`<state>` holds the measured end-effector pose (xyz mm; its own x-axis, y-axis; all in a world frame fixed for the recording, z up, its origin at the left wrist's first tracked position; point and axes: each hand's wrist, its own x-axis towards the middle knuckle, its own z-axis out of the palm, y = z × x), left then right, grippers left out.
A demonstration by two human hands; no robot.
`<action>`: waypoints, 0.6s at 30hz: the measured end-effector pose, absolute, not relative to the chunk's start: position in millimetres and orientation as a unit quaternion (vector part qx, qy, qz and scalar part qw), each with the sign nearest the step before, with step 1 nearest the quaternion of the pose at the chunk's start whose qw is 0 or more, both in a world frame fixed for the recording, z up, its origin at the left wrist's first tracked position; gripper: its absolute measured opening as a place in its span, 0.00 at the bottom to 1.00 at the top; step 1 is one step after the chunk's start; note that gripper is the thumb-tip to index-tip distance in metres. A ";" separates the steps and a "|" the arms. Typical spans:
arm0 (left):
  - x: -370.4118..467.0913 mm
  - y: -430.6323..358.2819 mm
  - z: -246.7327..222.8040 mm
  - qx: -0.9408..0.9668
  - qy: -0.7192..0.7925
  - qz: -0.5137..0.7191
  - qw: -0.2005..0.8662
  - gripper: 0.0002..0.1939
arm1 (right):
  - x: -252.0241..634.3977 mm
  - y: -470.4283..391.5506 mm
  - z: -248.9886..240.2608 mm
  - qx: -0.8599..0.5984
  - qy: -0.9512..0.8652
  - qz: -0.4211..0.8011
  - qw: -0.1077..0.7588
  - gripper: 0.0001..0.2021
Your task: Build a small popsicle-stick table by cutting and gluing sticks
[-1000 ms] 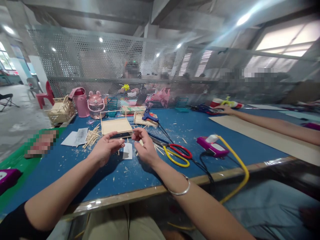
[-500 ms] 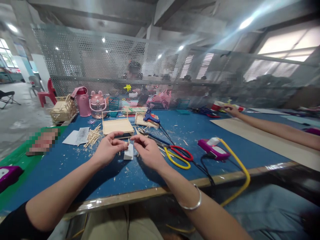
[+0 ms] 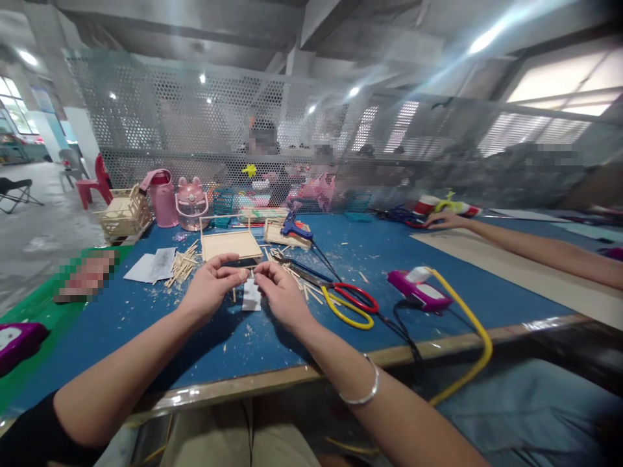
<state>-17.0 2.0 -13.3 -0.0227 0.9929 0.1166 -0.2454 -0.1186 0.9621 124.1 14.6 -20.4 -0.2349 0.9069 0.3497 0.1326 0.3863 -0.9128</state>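
Observation:
My left hand point(image 3: 209, 285) is pinched, its thumb and forefinger above a small white paper point(image 3: 252, 296). Facing it, my right hand point(image 3: 282, 292) is pinched too, and the fingertips of both almost meet. What lies between them is too small to name. Just beyond stands a light wooden stick frame point(image 3: 231, 245) with a flat panel. A heap of thin wooden sticks point(image 3: 183, 264) lies left of my hands, beside white paper sheets point(image 3: 150, 264). Scissors with red and yellow handles point(image 3: 348, 305) rest at the right.
A blue glue gun point(image 3: 294, 226) lies behind the frame. Pink bottles point(image 3: 163, 200) stand at the back left. A purple power strip point(image 3: 418, 292) with a yellow cable is at the right. Another person's hand point(image 3: 445, 220) reaches in from the right.
My right hand has moved slightly left, closing the gap to my left hand. The other person's hand has moved down and left, away from the red and white roll.

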 end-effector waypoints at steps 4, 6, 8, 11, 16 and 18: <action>-17.6 1.9 -13.2 0.453 0.408 0.591 0.528 0.25 | 117.0 8.7 -22.9 -0.353 -0.691 0.435 0.457 0.10; -17.1 1.5 -12.9 0.449 0.406 0.592 0.532 0.26 | 115.3 7.1 -23.0 -0.353 -0.705 0.413 0.457 0.12; -16.1 1.2 -12.7 0.442 0.409 0.596 0.531 0.26 | 114.2 6.9 -23.5 -0.372 -0.709 0.394 0.452 0.12; -14.7 1.3 -13.1 0.428 0.418 0.604 0.527 0.27 | 112.3 7.4 -24.4 -0.399 -0.706 0.377 0.447 0.14; -13.8 2.5 -15.2 0.413 0.406 0.618 0.532 0.28 | 110.5 6.5 -21.4 -0.414 -0.714 0.345 0.447 0.15; -13.6 3.2 -16.2 0.414 0.399 0.622 0.532 0.29 | 112.0 6.9 -18.2 -0.406 -0.727 0.333 0.443 0.14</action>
